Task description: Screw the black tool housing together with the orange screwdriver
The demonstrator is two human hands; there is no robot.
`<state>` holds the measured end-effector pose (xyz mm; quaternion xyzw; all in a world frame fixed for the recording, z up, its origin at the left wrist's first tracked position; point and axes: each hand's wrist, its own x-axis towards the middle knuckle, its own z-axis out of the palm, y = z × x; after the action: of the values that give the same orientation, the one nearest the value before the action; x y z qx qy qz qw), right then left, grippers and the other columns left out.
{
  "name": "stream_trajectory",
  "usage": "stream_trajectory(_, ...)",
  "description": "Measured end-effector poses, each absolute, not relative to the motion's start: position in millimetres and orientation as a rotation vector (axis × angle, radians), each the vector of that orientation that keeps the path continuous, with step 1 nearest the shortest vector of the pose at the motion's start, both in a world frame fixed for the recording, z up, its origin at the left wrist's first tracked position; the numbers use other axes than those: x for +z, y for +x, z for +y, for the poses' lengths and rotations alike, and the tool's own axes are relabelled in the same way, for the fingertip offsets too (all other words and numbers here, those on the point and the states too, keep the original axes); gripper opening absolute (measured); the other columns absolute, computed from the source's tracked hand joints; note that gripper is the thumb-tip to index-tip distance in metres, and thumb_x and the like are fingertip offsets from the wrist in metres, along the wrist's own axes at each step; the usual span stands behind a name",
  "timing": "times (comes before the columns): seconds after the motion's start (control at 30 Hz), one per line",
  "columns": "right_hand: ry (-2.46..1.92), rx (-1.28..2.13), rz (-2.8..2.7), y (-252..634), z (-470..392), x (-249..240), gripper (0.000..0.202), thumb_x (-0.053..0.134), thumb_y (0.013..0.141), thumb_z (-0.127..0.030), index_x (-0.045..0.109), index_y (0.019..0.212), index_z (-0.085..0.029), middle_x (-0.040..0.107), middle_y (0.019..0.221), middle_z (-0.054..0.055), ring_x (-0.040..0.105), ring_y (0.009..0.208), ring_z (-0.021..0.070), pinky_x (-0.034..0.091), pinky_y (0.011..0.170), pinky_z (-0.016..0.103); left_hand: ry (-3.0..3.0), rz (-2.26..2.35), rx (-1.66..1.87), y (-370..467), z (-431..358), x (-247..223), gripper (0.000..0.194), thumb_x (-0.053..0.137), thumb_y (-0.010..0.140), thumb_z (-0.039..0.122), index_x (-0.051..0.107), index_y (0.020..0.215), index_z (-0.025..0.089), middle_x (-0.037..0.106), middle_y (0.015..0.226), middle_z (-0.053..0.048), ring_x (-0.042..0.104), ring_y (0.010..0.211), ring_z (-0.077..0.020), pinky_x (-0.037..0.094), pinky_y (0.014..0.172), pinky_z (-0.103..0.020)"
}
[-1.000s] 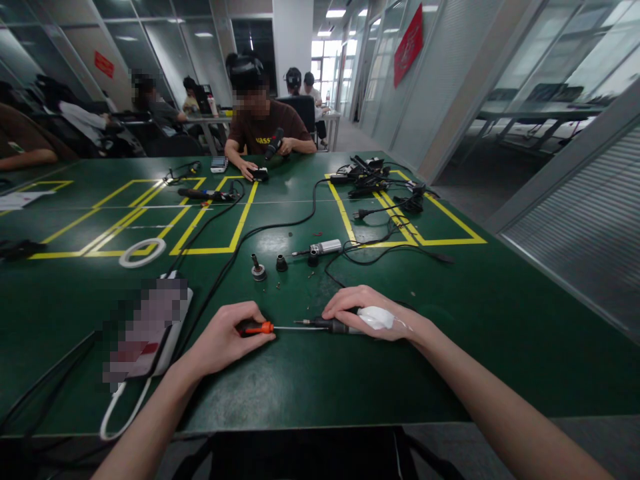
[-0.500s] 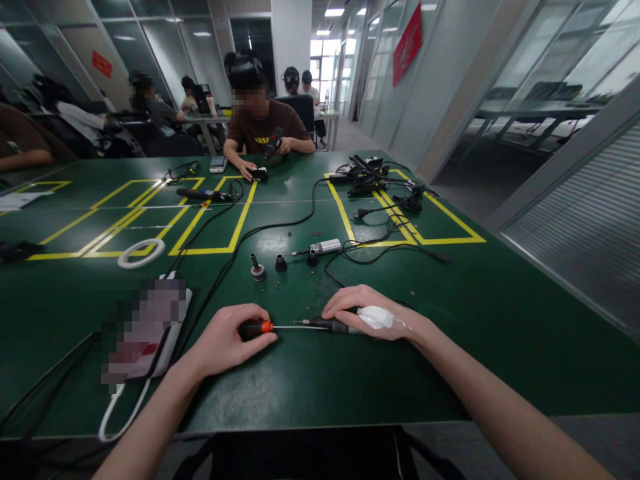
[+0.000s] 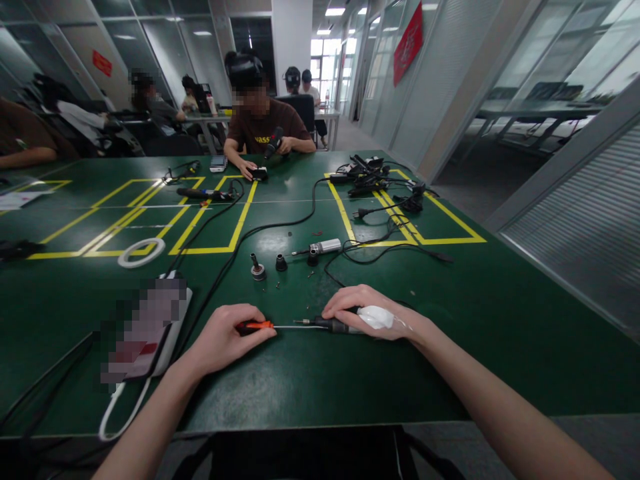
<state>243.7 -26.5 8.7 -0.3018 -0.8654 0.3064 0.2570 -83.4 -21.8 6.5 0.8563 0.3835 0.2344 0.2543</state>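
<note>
My left hand (image 3: 233, 339) is closed round the orange and black handle of a screwdriver (image 3: 259, 325), whose thin shaft points right. My right hand (image 3: 367, 312) grips a dark cylindrical soldering iron-like tool (image 3: 333, 325); its metal tip points left, beside the screwdriver shaft. A white patch covers the back of this hand. Beyond both hands stand a metal-based part (image 3: 257, 271) and a small black nozzle (image 3: 281, 263). A silver-handled tool (image 3: 325, 247) lies near another black nozzle (image 3: 313, 257). Tiny screws are scattered close by.
On the green table (image 3: 270, 400), a phone on a white power bank (image 3: 150, 330) lies at left, behind it a white tape ring (image 3: 141, 253). Black cables and a tool pile (image 3: 367, 177) lie farther back. A person (image 3: 270, 127) sits opposite, holding a drill.
The screwdriver handle has turned in my left hand, showing a longer orange strip and less black. My left fingers have shifted slightly; my right hand looks still.
</note>
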Motion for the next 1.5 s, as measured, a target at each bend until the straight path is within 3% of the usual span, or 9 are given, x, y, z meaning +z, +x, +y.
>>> stream_trajectory(0.2, -0.815, 0.830, -2.350, 243.2, -26.6, 9.9, 0.028, 0.054, 0.105, -0.027, 0.081, 0.105, -0.016, 0.082, 0.106, 0.011, 0.077, 0.099, 0.0201, 0.057, 0.091, 0.030, 2.350, 1.020, 0.599, -80.9, -21.3, 6.6, 0.034, 0.059, 0.098, 0.038, 0.070, 0.071, 0.019, 0.067, 0.068, -0.001, 0.061, 0.062, -0.0132, 0.043, 0.061, -0.022)
stream_trajectory(0.33, -0.826, 0.829, -2.349, 243.2, -26.7, 9.8, 0.028, 0.055, 0.104, -0.026, 0.081, 0.105, -0.017, 0.082, 0.106, 0.011, 0.077, 0.099, 0.0201, 0.057, 0.091, 0.031, 2.269, 1.081, 0.585, -78.8, -25.7, 7.6, 0.023, 0.070, 0.088, 0.039, 0.065, 0.078, 0.019, 0.064, 0.069, 0.003, 0.057, 0.061, -0.0123, 0.043, 0.059, -0.021)
stream_trajectory(0.47, -0.829, 0.849, -2.349, 244.0, -26.4, 8.8, 0.028, 0.055, 0.104, -0.026, 0.081, 0.105, -0.016, 0.082, 0.108, 0.011, 0.077, 0.100, 0.0204, 0.058, 0.091, 0.031, 2.230, 1.133, 0.620, -78.4, -28.7, 7.9, 0.023, 0.071, 0.082, 0.032, 0.053, 0.073, 0.020, 0.055, 0.065, 0.006, 0.049, 0.058, -0.0103, 0.040, 0.056, -0.020)
stream_trajectory(0.83, -0.818, 0.816, -2.345, 242.9, -26.8, 11.1, 0.028, 0.055, 0.103, -0.024, 0.081, 0.103, -0.017, 0.082, 0.105, 0.010, 0.077, 0.097, 0.0191, 0.057, 0.090, 0.029, 2.349, 1.047, 0.668, -82.5, -21.0, 6.4, 0.029, 0.065, 0.095, 0.040, 0.076, 0.080, 0.018, 0.071, 0.076, -0.003, 0.066, 0.070, -0.0153, 0.048, 0.065, -0.023)
stream_trajectory(1.03, -0.831, 0.819, -2.359, 243.2, -26.7, 10.6, 0.028, 0.054, 0.103, -0.024, 0.081, 0.104, -0.017, 0.082, 0.105, 0.011, 0.077, 0.098, 0.0198, 0.057, 0.090, 0.030, 2.376, 1.056, 0.614, -80.8, -22.4, 6.6, 0.027, 0.063, 0.095, 0.037, 0.074, 0.077, 0.019, 0.070, 0.071, -0.001, 0.065, 0.064, -0.0142, 0.047, 0.062, -0.023)
stream_trajectory(1.23, -0.825, 0.826, -2.351, 243.5, -27.3, 10.7, 0.026, 0.055, 0.103, -0.022, 0.081, 0.103, -0.016, 0.081, 0.105, 0.011, 0.077, 0.097, 0.0195, 0.056, 0.090, 0.029, 2.327, 1.082, 0.622, -81.2, -22.9, 4.5, 0.019, 0.075, 0.085, 0.038, 0.071, 0.086, 0.020, 0.073, 0.077, 0.000, 0.066, 0.068, -0.0153, 0.049, 0.066, -0.024)
stream_trajectory(1.5, -0.830, 0.821, -2.352, 243.0, -27.4, 11.5, 0.028, 0.054, 0.103, -0.024, 0.081, 0.104, -0.016, 0.082, 0.106, 0.011, 0.077, 0.098, 0.0200, 0.057, 0.090, 0.030, 2.294, 1.083, 0.626, -80.7, -22.8, 2.0, 0.025, 0.071, 0.088, 0.040, 0.065, 0.075, 0.019, 0.067, 0.071, 0.001, 0.060, 0.063, -0.0136, 0.047, 0.061, -0.023)
